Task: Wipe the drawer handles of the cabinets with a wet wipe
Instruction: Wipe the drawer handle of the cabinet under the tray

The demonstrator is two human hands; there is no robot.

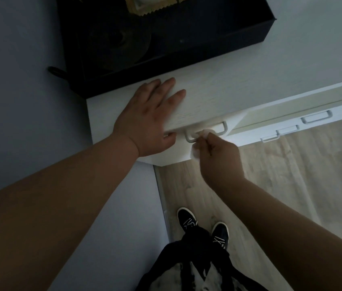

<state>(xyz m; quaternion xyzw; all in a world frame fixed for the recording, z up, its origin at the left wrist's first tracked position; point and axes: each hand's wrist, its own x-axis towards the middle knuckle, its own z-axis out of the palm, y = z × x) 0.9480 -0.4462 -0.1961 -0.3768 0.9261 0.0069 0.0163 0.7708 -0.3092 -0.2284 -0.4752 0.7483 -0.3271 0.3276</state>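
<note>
The room is dim, so some things are hard to see. A black box (166, 67) sits on the back of the white cabinet (218, 97), and the top of the picture cuts it off. Inside it is a round dark thing (119, 43), but I cannot tell what it is. The drawer fronts are nearly hidden, because we look down from above.

The middle of the near drawer handle (188, 138) is covered by the wet wipe (195, 152) and the fingers that hold it. Only the two bent ends of the handle show.

The left hand (145, 120) lies flat on the cabinet top, near the front edge. Its fingers are straight and a little apart, and the thumb hangs over the edge.

The right hand (220, 158) reaches in from below, with its back to us. Its fingers are curled close together and pinch the wipe against the handle. Part of the wipe hangs down under the hand.

More handles (317, 117) show farther along to the right. Two black shoes (187, 220) stand on the wood floor (291, 175) below.
</note>
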